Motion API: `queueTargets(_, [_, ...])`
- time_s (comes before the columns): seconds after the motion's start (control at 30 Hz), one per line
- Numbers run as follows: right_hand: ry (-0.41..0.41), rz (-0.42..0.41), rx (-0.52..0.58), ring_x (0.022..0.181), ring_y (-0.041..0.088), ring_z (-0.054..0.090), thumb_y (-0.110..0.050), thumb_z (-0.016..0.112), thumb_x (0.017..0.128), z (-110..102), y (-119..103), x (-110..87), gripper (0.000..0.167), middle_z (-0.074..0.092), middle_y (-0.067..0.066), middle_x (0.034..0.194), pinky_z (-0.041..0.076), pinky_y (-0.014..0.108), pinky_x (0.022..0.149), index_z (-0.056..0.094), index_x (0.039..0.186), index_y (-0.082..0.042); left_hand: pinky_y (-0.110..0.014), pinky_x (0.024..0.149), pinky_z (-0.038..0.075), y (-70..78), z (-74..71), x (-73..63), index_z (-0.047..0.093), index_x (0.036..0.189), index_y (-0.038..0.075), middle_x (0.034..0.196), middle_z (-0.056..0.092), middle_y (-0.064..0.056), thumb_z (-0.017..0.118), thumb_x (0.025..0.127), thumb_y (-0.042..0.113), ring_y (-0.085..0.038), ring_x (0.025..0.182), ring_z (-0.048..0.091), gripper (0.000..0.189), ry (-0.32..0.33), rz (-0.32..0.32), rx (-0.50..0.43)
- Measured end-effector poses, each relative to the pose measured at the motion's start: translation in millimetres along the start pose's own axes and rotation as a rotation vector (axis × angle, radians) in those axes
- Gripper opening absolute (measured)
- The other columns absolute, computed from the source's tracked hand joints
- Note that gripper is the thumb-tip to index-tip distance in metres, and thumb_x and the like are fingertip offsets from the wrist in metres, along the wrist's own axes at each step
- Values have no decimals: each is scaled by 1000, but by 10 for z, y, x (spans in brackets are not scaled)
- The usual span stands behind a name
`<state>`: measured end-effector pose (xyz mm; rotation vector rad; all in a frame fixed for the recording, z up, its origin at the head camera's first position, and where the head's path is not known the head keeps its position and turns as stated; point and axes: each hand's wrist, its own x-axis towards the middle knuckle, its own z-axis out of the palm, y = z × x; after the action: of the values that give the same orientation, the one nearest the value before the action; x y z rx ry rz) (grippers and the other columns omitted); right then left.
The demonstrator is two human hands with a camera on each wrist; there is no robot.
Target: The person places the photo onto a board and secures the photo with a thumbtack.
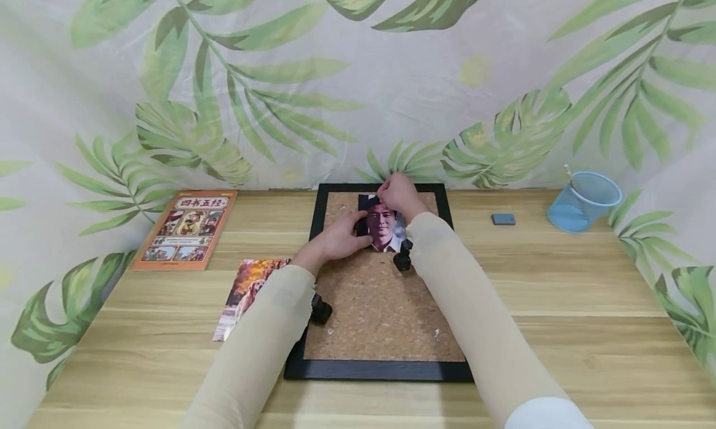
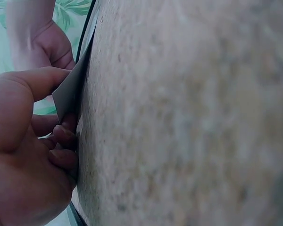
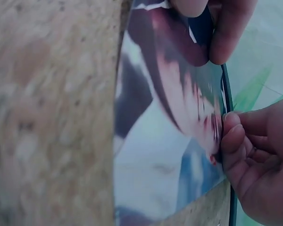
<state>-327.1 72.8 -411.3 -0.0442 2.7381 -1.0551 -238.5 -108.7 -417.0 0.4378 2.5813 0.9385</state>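
On the cork board [image 1: 386, 304], near its far edge, I hold a portrait photo [image 1: 386, 230] flat — placed, though I see no pin in it yet.
My left hand [image 1: 335, 242] pinches the photo's left edge with curled fingers [image 2: 61, 136]; my right hand [image 1: 398, 196] pinches its top edge. A few pins [image 1: 436, 334] lie loose on the cork, a dog photo [image 1: 246, 292] waits beside the frame. Wooden surface [image 1: 559, 292] — book [image 1: 187, 229], blue cup [image 1: 584, 200], leaf-print curtain [image 1: 358, 74] behind.
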Motion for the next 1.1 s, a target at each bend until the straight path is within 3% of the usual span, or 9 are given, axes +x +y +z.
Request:
queueTargets(0.13, [-5,3,-50,52,17,45,-8,52,102,22,0,129,45,44,-3,53,44,31,62,52,58,-12,-53,125,40,-115,45,101,35,166,-1,165,43,-27,66,104,32,-40,150,47,77,18,21,24])
queueTargets(0.27, [50,-3,-107,55,21,51,-9,51,97,86,70,256,42,49,0,54,47,33,62,48,56,-14,-53,124,41,-130,73,120,37,165,-1,162,41,-28,68,102,32,-40,146,50,78,33,26,21])
queueTargets(0.4, [126,46,-103,88,29,67,-12,62,97,58,-11,83,16,74,14,96,58,41,84,70,86,-2,-53,123,41,-3,52,38,41,162,-3,156,32,-29,70,99,27,-43,138,50,75,50,-5,12])
queueTargets(0.5, [158,101,-62,103,32,69,-17,73,98,35,-67,-63,27,75,18,121,58,42,94,73,115,3,-52,123,40,70,39,-24,42,161,-3,153,29,-27,70,99,26,-43,137,50,73,59,-28,18])
queueTargets(0.57, [166,129,-50,95,28,70,-24,77,99,38,-64,-101,32,76,16,115,59,38,87,73,118,2,-52,124,40,98,33,-54,42,161,-2,154,28,-27,70,100,25,-44,137,49,72,58,-39,19])
queueTargets(0.7, [130,127,-23,54,17,64,-30,77,101,33,-19,-107,29,70,5,72,54,28,56,77,98,-1,-51,123,40,105,35,-71,43,161,-1,155,29,-26,69,101,25,-42,137,50,71,61,-49,10])
queueTargets(0.8, [77,77,33,41,10,54,-27,73,105,15,29,-102,30,59,-3,55,47,24,47,76,89,-2,-50,123,41,95,34,-64,43,161,-1,156,28,-27,69,101,26,-42,137,51,70,59,-49,-7])
queueTargets(0.97, [-7,48,112,41,9,56,-24,65,109,-21,92,-138,27,59,-3,53,48,23,47,73,98,-1,-53,125,39,77,13,-64,43,162,1,167,19,-29,70,102,27,-44,144,47,70,51,-61,-55])
queueTargets(1.1, [-6,78,105,43,10,57,-26,65,109,-24,125,-170,25,60,-3,56,48,24,48,71,103,-3,-54,127,36,74,6,-68,42,162,2,171,15,-30,70,102,27,-46,149,43,70,54,-60,-81])
